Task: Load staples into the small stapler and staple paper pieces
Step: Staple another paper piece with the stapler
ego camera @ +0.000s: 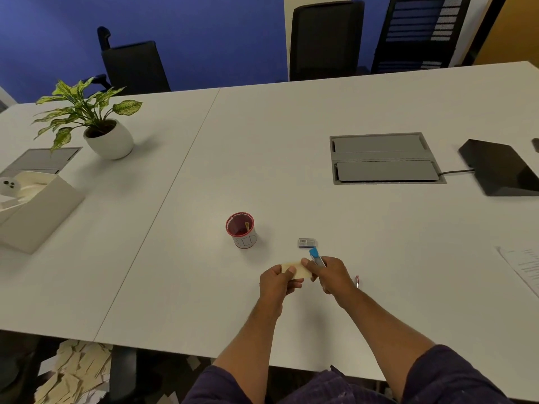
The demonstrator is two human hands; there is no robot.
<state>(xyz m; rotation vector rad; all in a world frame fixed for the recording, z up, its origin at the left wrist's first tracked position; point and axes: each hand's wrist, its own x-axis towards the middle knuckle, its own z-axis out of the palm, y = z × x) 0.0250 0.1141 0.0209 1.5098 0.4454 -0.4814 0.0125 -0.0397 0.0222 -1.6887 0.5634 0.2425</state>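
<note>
Near the front edge of the white worktop (291,147), two hands meet over one small cream paper piece (294,271). The left hand (275,282) pinches the paper's left end between thumb and fingers, while the right hand (331,274) touches its right end with the thumb and grips one small blue stapler (316,256), whose blue tip points up and away from the person. Just beyond the stapler lies one small box of staples (306,242), flat on the worktop and apart from the hands. To its left stands one red-rimmed cup (241,230) with something small inside; what it is cannot be told. One small red-and-white item (357,281) lies just right of the right wrist, too small to identify. Farther off are one potted plant (96,121) in a white pot, one open white box (35,205) at the left edge, two grey cable hatches (382,158), one black device (501,167) with a cable, and printed sheets (522,266) at the right edge. Two black chairs (325,39) stand behind the worktop, and many paper scraps (73,371) lie on the floor.
</note>
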